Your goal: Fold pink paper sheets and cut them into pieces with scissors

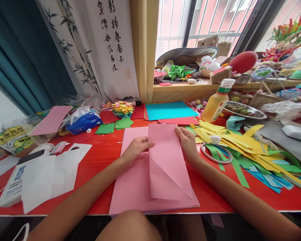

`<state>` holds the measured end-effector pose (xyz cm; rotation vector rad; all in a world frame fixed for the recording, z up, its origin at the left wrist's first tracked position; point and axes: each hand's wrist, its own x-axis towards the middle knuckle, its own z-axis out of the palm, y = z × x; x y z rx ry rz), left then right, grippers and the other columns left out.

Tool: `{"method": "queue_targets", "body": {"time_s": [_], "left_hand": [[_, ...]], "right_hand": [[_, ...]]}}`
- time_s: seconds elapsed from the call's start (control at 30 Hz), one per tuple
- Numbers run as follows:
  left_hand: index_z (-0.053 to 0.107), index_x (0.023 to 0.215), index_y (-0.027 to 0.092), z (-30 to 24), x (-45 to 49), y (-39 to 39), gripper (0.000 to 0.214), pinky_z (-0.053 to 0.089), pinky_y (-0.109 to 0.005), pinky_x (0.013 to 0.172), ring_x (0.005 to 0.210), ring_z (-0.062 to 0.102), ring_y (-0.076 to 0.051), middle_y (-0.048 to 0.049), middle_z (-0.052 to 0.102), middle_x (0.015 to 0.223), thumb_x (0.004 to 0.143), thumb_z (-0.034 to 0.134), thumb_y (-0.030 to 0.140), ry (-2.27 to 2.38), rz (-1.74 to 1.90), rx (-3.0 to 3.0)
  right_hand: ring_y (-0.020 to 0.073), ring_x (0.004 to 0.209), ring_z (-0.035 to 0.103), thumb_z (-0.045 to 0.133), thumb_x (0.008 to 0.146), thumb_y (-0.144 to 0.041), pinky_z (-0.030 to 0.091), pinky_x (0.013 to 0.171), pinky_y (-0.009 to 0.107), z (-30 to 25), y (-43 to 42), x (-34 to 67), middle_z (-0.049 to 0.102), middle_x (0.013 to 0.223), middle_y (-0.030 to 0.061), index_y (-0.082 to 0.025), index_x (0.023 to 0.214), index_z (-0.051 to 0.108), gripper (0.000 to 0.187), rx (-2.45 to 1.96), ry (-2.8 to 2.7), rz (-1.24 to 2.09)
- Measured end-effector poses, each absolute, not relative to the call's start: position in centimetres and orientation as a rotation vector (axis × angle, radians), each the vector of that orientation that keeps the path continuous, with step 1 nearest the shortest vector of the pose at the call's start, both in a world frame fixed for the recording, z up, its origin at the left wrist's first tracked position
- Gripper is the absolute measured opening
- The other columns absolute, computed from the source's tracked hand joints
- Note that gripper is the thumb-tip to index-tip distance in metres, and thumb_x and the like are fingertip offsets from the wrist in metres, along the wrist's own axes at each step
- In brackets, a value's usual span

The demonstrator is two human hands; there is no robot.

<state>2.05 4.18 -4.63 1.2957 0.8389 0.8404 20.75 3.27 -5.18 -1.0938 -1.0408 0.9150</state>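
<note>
A folded sheet of pink paper (165,164) is between my two hands, above a stack of flat pink paper (130,187) at the front edge of the red table. My left hand (137,149) pinches the folded sheet's left edge, thumb on top. At the upper right corner, my right hand (187,142) grips the same sheet with its thumb in front and the other fingers partly hidden behind. A diagonal crease runs across the sheet's lower part.
Yellow paper strips (240,140), green strips and a tape ring (217,153) lie right. Behind stand a juice bottle (215,102) and a metal bowl (244,110). Blue paper (170,110) lies at the back. Left are a tissue pack (84,120) and white sheets (50,174).
</note>
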Motion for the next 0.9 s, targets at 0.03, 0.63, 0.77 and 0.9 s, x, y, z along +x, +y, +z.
{"method": "queue_targets", "body": {"time_s": [0.03,0.63,0.77,0.9], "left_hand": [[0.064,0.084,0.011,-4.6,2.1,4.1,0.032,0.045,-0.029,0.070,0.072,0.060,-0.016,-0.0064,0.066,0.081,0.067,0.066,0.038,0.842,0.808,1.291],[0.060,0.072,0.013,-4.0,2.8,2.8,0.022,0.044,-0.025,0.065,0.065,0.057,-0.012,-0.0005,0.062,0.070,0.067,0.067,0.033,0.877,0.839,1.250],[0.061,0.079,0.012,-3.9,3.1,2.1,0.024,0.045,-0.027,0.068,0.071,0.059,-0.014,-0.0038,0.064,0.077,0.069,0.065,0.033,0.856,0.753,1.215],[0.062,0.077,0.011,-3.8,3.3,1.6,0.024,0.044,-0.026,0.067,0.069,0.058,-0.013,-0.0039,0.065,0.076,0.070,0.065,0.033,0.839,0.821,1.222]], "right_hand": [[0.0106,0.051,0.042,0.054,0.075,-0.047,0.033,0.045,0.023,-5.2,3.3,20.8,0.051,0.060,-0.0022,-0.020,0.067,0.057,0.028,-1.088,-1.020,0.928],[0.0103,0.048,0.046,0.065,0.066,-0.038,0.039,0.044,0.023,-3.2,2.4,20.6,0.055,0.058,-0.0033,-0.019,0.061,0.054,0.023,-1.070,-0.696,1.149],[0.0114,0.049,0.048,0.066,0.064,-0.035,0.042,0.046,0.024,-3.2,2.7,20.8,0.056,0.057,-0.0037,-0.020,0.069,0.056,0.019,-1.051,-0.585,1.267],[0.0126,0.051,0.051,0.065,0.065,-0.034,0.045,0.049,0.025,-3.1,2.8,21.1,0.058,0.057,-0.0035,-0.020,0.070,0.057,0.017,-1.057,-0.558,1.310]]}}
